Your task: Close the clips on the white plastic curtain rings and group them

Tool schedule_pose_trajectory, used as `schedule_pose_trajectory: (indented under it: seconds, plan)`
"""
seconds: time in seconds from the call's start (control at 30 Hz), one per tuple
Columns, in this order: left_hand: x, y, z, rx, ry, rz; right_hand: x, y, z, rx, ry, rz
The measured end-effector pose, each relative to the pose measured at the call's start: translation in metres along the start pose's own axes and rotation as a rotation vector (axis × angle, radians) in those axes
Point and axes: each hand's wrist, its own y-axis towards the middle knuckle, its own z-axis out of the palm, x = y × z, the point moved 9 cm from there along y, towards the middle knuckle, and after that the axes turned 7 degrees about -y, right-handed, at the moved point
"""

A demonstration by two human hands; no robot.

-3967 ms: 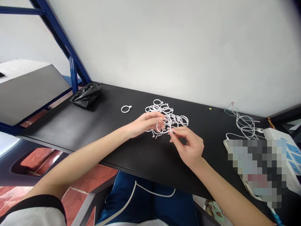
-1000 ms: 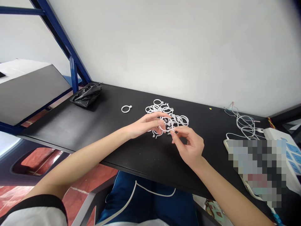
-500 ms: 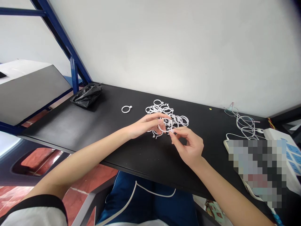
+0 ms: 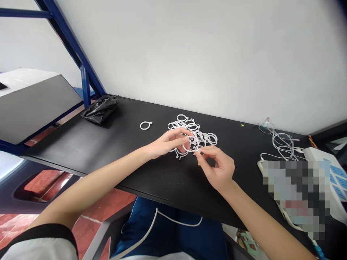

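Pinched between the thumb and fingertips of my right hand (image 4: 217, 168) is a white curtain ring (image 4: 187, 149), gripped at its lower right by the small eyelet end. My left hand (image 4: 165, 142) is at the ring's other side, its thumb against the upper left edge and its fingers curled behind; their exact contact is partly hidden. A loose heap of similar white rings (image 4: 197, 127) lies under and behind both hands. One single ring (image 4: 145, 129) rests apart on the black table (image 4: 127, 119), left of the heap.
A crumpled black plastic bag (image 4: 100, 110) sits at the back left. On the right are coiled white cables (image 4: 283, 144), glasses (image 4: 267, 125), a power strip (image 4: 311, 155) and a blurred-out phone-like object (image 4: 260, 167). A blue metal frame (image 4: 85, 85) rises at the left.
The index finger of my left hand has lifted and shifted slightly left from the ring. My right hand keeps its pinch in the same place.
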Motion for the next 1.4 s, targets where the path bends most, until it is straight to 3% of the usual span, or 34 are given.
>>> schedule_pose_trajectory:
  seconds: [0.13, 0.33, 0.6, 1.07, 1.27, 1.4]
  plan:
    - [-0.006, -0.001, 0.003, -0.001, 0.055, 0.056, -0.002, -0.001, 0.000, -0.001, -0.003, 0.018]
    - [-0.025, -0.009, 0.015, 0.013, 0.267, 0.273, -0.002, 0.000, 0.000, 0.006, -0.008, 0.021]
    - [-0.025, -0.009, 0.018, 0.010, 0.372, 0.259, 0.000, 0.001, 0.000, 0.018, 0.013, 0.020]
    - [-0.038, -0.013, 0.019, -0.039, 0.492, 0.394, -0.002, 0.002, -0.001, 0.018, -0.012, 0.036]
    - [-0.052, -0.022, 0.025, -0.069, 0.862, 0.607, 0.004, 0.002, -0.001, 0.010, -0.011, -0.045]
    - [-0.054, -0.028, 0.029, -0.083, 0.954, 0.728, 0.002, 0.000, -0.001, 0.007, -0.018, -0.039]
